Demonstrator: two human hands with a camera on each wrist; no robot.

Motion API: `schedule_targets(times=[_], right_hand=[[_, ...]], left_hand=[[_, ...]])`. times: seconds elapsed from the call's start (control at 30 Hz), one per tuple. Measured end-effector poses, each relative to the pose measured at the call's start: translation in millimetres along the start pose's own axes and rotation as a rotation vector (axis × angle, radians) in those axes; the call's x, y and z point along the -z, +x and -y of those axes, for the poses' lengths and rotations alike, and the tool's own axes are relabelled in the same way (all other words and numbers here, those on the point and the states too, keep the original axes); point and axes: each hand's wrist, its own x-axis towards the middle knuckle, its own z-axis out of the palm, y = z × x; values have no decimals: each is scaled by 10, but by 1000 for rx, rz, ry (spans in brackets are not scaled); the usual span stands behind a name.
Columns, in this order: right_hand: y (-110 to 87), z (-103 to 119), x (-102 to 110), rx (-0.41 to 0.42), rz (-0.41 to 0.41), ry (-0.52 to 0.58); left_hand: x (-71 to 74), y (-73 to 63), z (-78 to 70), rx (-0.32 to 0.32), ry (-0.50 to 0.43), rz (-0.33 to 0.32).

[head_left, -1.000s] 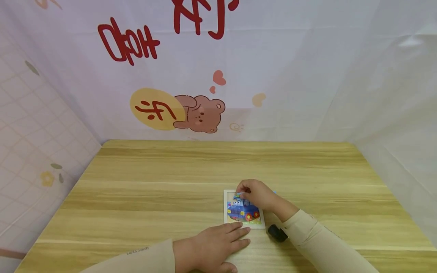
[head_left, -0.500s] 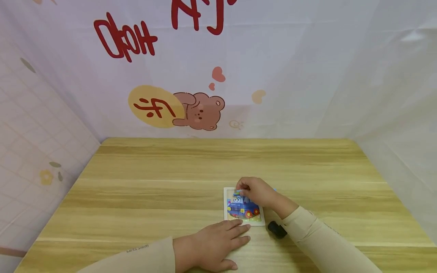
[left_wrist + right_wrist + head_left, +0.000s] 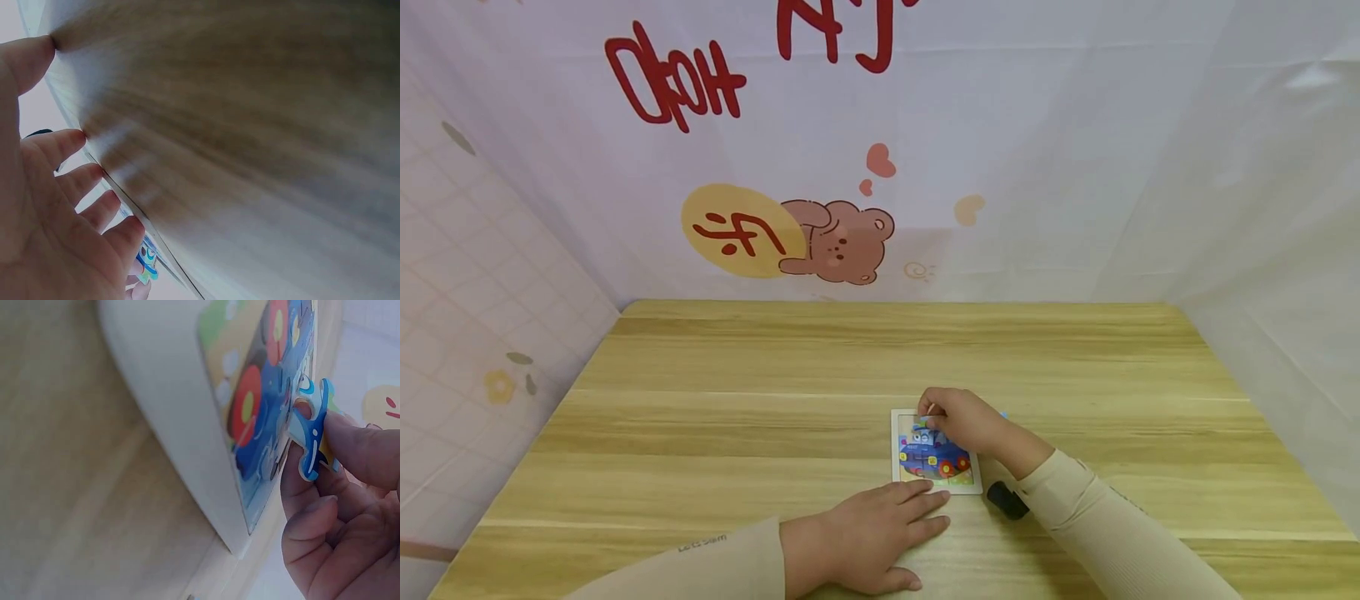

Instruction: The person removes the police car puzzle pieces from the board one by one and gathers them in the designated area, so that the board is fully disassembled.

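Note:
A white-framed jigsaw puzzle (image 3: 940,467) with a blue cartoon car lies on the wooden table. Over its far part, my right hand (image 3: 962,423) pinches a puzzle piece between thumb and fingers. In the right wrist view that puzzle piece (image 3: 314,428) is blue, white and yellow, tilted on edge close above the picture. Bare tray shows at the picture's far left corner. My left hand (image 3: 876,533) lies palm down with its fingers stretched out, fingertips at the frame's near edge. The left wrist view shows these fingers (image 3: 94,181) straight along the frame.
A small black object (image 3: 1006,500) is beside the puzzle's right near corner, under the right wrist. A bit of blue (image 3: 1003,414) peeks out behind the right hand. A white printed cloth (image 3: 1037,167) hangs behind the table (image 3: 737,400).
The head view has tilted slightly, so the scene sits a little higher. The right hand keeps its pinch on the puzzle piece over the same spot; the left hand stays at the frame.

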Motion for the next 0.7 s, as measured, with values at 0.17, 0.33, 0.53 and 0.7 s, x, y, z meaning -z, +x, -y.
schedule_targets(times=[0.17, 0.33, 0.53, 0.7], right_hand=[[-15, 21, 46, -13, -13, -2], [-35, 21, 126, -17, -47, 20], [-54, -35, 206, -1, -62, 69], [-95, -127, 296, 1, -64, 95]], left_hand=[[27, 4, 9, -7, -46, 27], [36, 4, 15, -10, -70, 40], [39, -12, 14, -4, -84, 38], [42, 2, 12, 0, -113, 52]])
